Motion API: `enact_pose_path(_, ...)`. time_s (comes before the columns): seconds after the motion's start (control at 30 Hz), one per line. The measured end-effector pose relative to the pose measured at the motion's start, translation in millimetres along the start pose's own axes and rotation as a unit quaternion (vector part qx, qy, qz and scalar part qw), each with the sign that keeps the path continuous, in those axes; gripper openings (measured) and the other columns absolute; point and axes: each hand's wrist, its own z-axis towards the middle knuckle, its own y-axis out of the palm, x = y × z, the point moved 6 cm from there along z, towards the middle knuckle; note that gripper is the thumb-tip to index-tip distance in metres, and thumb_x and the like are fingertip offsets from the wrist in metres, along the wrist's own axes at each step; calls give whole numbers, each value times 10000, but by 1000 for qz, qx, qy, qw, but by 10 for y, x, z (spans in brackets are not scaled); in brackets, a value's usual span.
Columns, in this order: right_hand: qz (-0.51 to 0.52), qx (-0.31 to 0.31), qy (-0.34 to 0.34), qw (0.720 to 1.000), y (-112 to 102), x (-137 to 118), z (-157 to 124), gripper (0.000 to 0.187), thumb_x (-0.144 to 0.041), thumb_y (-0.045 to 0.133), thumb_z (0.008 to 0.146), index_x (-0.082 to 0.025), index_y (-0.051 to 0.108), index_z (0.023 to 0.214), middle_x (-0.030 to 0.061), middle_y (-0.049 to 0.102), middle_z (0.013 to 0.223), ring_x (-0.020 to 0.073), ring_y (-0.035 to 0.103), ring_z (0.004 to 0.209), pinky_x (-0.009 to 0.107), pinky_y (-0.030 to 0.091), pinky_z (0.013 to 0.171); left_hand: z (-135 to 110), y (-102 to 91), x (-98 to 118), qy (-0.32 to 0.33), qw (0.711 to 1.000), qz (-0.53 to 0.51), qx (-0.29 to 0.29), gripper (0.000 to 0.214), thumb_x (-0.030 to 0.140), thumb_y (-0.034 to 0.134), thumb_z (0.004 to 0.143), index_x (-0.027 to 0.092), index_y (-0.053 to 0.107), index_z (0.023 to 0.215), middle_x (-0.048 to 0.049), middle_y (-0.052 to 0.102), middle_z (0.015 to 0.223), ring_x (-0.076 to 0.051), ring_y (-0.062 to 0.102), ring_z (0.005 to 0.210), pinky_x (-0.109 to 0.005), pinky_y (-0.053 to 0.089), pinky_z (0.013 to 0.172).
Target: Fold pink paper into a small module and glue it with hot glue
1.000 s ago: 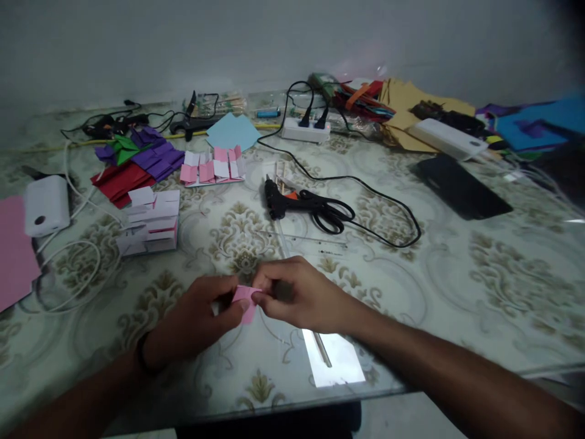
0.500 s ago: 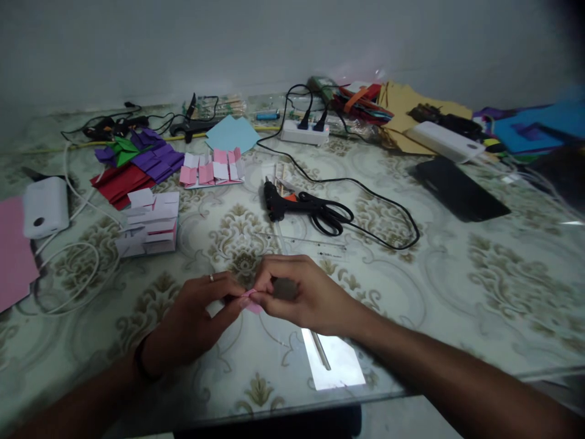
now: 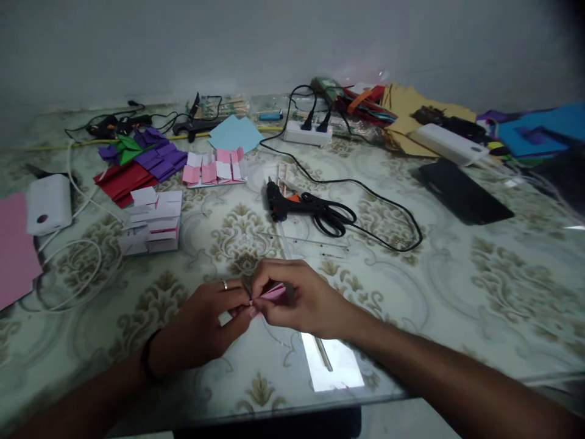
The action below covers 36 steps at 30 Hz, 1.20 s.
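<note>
A small folded piece of pink paper [image 3: 275, 294] is pinched between both hands above the near middle of the table. My left hand [image 3: 208, 320], with a ring on one finger, grips its left end, and the fingertips hide that part. My right hand [image 3: 304, 299] closes thumb and index finger on the paper close to the left fingertips. Beyond the hands lie a black glue gun [image 3: 278, 201], black-handled scissors [image 3: 331, 213] and a clear ruler [image 3: 315, 245]. Folded pink-and-white paper pieces [image 3: 216, 167] and a white folded stack [image 3: 153, 222] sit to the left.
Pink sheets [image 3: 17, 250] and a white power bank [image 3: 49, 204] with a looped cable lie at left. A white power strip [image 3: 308, 132] stands at the back. To the right are a black phone-like slab [image 3: 464, 192], yellow paper [image 3: 406, 110] and blue sheets [image 3: 543, 131].
More of the pink paper now shows, its folded flap pointing right inside my right hand. My left hand has shifted slightly right. The whole view has moved a little.
</note>
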Motion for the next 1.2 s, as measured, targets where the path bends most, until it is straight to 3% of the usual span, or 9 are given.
enact_pose_path(0.3,7,10,-4,1000,-53,-29,19,90,-87,721,865,-173,723,838,-20,687,806,100,622,720,200,487,689,-29,-50,-28,-20,999,22,23,290,140,539,1012,204,640,748,18,688,703,-139,634,621,-273,455,621)
enact_pose_path(0.6,-18,12,-2,1000,-21,-59,3,136,-64,684,774,-198,663,757,-40,630,750,110,566,676,226,447,655,-27,-84,59,-1,1000,4,7,315,90,499,1015,211,666,777,11,735,737,-145,662,642,-286,474,637)
enact_pose_path(0.93,-39,23,28,999,-166,-88,60,137,-67,642,750,-199,613,731,-36,619,750,116,561,695,231,445,670,-51,-227,37,-21,998,-33,39,334,153,501,1045,213,576,725,27,594,670,-123,561,589,-275,415,580)
enact_pose_path(1.2,-31,13,60,998,-162,-42,53,137,-81,652,734,-202,589,721,-44,585,732,114,521,680,228,431,648,-21,-139,-14,-24,999,-7,24,298,143,575,995,207,589,704,36,613,649,-120,579,578,-265,423,594)
